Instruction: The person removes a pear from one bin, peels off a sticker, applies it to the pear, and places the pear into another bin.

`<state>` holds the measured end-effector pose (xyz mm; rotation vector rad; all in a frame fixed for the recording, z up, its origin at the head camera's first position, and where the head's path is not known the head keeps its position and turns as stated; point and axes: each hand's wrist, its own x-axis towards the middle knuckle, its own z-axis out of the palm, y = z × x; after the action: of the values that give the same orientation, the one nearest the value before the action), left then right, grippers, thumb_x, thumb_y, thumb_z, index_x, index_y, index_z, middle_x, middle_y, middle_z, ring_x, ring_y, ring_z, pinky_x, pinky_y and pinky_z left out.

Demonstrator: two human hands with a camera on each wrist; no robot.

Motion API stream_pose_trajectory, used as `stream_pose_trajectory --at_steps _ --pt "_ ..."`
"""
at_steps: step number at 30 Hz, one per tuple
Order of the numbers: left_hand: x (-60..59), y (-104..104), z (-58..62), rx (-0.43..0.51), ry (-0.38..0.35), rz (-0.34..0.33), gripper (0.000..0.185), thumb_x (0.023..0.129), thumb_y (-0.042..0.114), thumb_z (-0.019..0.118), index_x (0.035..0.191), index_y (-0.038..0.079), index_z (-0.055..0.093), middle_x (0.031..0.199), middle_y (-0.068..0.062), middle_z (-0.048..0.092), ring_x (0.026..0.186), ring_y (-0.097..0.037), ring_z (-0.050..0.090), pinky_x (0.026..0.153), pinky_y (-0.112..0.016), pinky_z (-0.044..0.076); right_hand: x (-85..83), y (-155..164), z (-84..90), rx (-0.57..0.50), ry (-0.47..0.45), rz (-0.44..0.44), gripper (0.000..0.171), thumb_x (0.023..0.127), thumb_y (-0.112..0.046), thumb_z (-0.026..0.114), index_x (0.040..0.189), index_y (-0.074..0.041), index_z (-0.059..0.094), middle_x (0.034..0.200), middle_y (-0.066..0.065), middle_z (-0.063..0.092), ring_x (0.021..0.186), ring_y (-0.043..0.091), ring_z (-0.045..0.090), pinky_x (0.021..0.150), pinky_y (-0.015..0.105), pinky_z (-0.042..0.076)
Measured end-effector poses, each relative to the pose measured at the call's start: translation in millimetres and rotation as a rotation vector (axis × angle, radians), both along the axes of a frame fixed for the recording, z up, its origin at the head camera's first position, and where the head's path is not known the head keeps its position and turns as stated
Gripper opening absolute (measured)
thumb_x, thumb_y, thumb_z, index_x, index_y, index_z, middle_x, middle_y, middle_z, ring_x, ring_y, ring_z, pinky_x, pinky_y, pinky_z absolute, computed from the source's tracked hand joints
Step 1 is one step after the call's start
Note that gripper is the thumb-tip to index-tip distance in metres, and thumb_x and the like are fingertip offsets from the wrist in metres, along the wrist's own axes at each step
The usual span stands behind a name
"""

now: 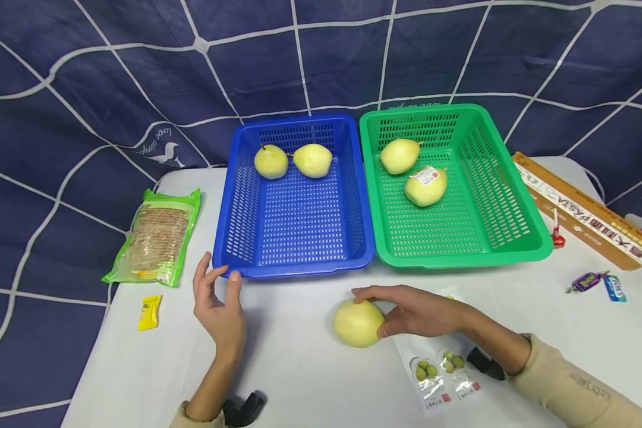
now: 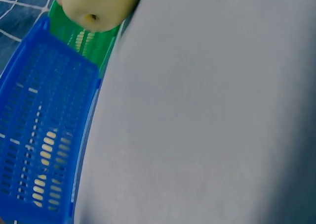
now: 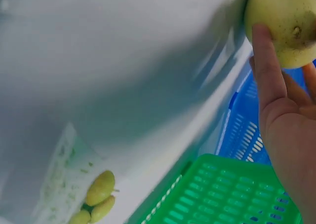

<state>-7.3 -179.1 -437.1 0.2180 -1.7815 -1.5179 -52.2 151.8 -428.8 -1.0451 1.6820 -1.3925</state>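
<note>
A pale yellow pear (image 1: pixel 357 324) is gripped by my right hand (image 1: pixel 419 310), thumb at its near side and fingers over its far side. The right wrist view shows the same pear (image 3: pixel 279 16) against the fingers of that hand. My left hand (image 1: pixel 222 312) is at the near left corner of the blue basket (image 1: pixel 299 272), fingers loosely bent and nothing in them; whether it touches the rim I cannot tell. Two pears (image 1: pixel 312 160) lie at the back of the blue basket. The green basket (image 1: pixel 465 260) beside it holds two more, one pear (image 1: pixel 427 189) with a white label.
A printed clear plastic bag (image 1: pixel 433 374) lies under my right forearm. To the left are a green-edged bread package (image 1: pixel 157 241) and a yellow wrapped sweet (image 1: pixel 150 312). On the right lie a long pasta box (image 1: pixel 585 211), a red lollipop (image 1: pixel 557 239), a purple candy (image 1: pixel 586 282) and a blue packet (image 1: pixel 615 288).
</note>
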Motion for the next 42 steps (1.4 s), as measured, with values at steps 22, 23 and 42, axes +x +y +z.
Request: stream_pose_trajectory --at_steps 22,23,42 --pt "13.6 57.7 -10.8 -0.337 -0.73 -1.12 0.062 0.092 0.036 0.071 0.145 0.012 0.048 0.131 -0.003 0.06 0.099 -0.013 0.065 0.075 -0.026 0.057 7.2 7.0 -6.3 -0.007 -0.074 -0.078 0.056 0.092 -0.004 0.068 0.144 -0.004 0.046 0.142 0.013 0.052 0.126 0.028 0.052 0.094 0.035 0.053" --pt "11.6 58.4 -12.7 -0.339 -0.742 -1.133 0.061 0.093 0.036 0.07 0.145 0.012 0.049 0.127 -0.003 0.062 0.097 -0.012 0.065 0.075 -0.025 0.057 7.6 7.3 -6.4 -0.002 -0.071 -0.085 0.056 0.092 -0.004 0.068 0.144 -0.005 0.046 0.141 0.013 0.052 0.127 0.028 0.052 0.094 0.035 0.053" --pt "6.4 57.4 -19.3 -0.13 -0.76 -1.104 0.053 0.086 0.025 0.079 0.134 0.013 0.062 0.107 -0.008 0.072 0.089 -0.015 0.07 0.074 -0.028 0.058 16.3 93.9 -3.2 0.168 0.094 -0.405 0.049 0.089 -0.006 0.072 0.135 -0.003 0.054 0.11 0.013 0.063 0.084 0.018 0.06 0.061 0.028 0.054"
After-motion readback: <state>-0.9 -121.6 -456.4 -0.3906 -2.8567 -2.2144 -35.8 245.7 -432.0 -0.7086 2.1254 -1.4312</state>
